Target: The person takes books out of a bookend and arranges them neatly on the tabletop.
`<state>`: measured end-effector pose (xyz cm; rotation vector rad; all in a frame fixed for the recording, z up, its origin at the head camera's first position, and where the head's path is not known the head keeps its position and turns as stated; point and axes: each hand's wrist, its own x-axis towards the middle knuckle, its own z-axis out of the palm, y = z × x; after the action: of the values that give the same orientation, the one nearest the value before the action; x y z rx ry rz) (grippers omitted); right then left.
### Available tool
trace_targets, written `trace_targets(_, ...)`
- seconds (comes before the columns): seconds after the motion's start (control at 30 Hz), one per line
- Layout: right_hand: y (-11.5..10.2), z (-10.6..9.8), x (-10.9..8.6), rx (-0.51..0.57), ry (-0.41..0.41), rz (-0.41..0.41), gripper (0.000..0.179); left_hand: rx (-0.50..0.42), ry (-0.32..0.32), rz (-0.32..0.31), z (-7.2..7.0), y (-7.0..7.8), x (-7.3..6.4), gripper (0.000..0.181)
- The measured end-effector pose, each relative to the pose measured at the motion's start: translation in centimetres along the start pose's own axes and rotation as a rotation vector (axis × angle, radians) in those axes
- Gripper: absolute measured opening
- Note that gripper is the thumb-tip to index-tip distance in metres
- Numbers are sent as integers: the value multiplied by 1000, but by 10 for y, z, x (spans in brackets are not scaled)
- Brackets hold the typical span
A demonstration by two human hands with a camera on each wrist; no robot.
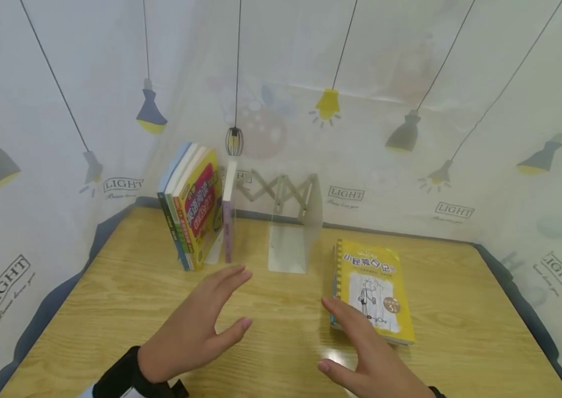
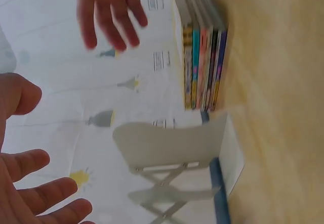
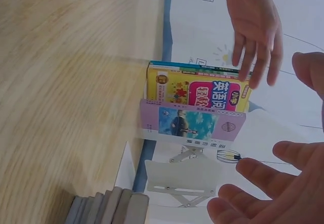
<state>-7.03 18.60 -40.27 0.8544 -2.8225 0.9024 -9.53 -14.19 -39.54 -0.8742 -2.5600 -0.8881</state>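
Both hands hover over the table with fingers extended and nothing held. My left hand (image 1: 196, 326) is nearest the upright books (image 1: 193, 207), which lean at the left of an expandable white bookend (image 1: 288, 249). A thin purple book (image 3: 192, 123) stands just right of them, its blue cover picture showing in the right wrist view. My right hand (image 1: 370, 354) is in front of a flat stack of books topped by a yellow one (image 1: 375, 293); its fingertips overlap the stack's near left edge in the head view, and contact cannot be told. Several spines of that stack (image 2: 205, 67) show in the left wrist view.
The wood-grain table (image 1: 460, 309) is bordered at the back and sides by a pale curtain (image 1: 281, 55) printed with lamps. The bookend's crossed linkage (image 1: 281, 193) stands near the back edge. A black band (image 1: 126, 376) is around the left wrist.
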Motion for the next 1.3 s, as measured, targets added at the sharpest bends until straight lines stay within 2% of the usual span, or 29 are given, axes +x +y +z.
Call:
trace_targets(0.1, 3, 1, -1, -58, 15, -81, 84, 83, 68, 24, -6, -13, 22, 63)
trace_targets(0.23, 4, 3, 0, -134, 41, -204, 80, 197, 197, 66, -19, -27, 58, 57)
trace_targets(0.3, 4, 3, 0, -142, 50, -215, 80, 241, 265, 85, -23, -32, 75, 53)
trace_targets(0.37, 2, 4, -1, -141, 49, -194, 78, 282, 305, 86, -27, -36, 90, 51)
trace_targets(0.47, 1, 4, -3, -136, 19, -143, 73, 328, 321, 42, -28, -43, 110, 51)
trace_targets(0.57, 1, 5, -4, -136, -10, -123, 69, 344, 312, -36, -26, -50, 130, 50)
trace_targets(0.73, 3, 6, -4, -96, 13, -224, 71, 360, 333, -176, -23, -63, 161, 45)
trace_targets(0.8, 3, 7, -3, -75, 22, -273, 72, 403, 302, -243, -21, -68, 170, 50)
trace_targets(0.9, 4, 8, -2, -60, 26, -304, 73, 459, 217, -336, -17, -74, 178, 56)
trace_targets(1.0, 3, 9, -2, -55, 26, -299, 73, 527, 145, -379, -12, -80, 179, 57)
trace_targets(1.13, 3, 11, -3, -54, 10, -265, 72, 577, 146, -353, -10, -80, 175, 55)
trace_targets(1.3, 3, 14, -4, -57, -24, -208, 68, 567, 176, -295, -9, -76, 170, 57)
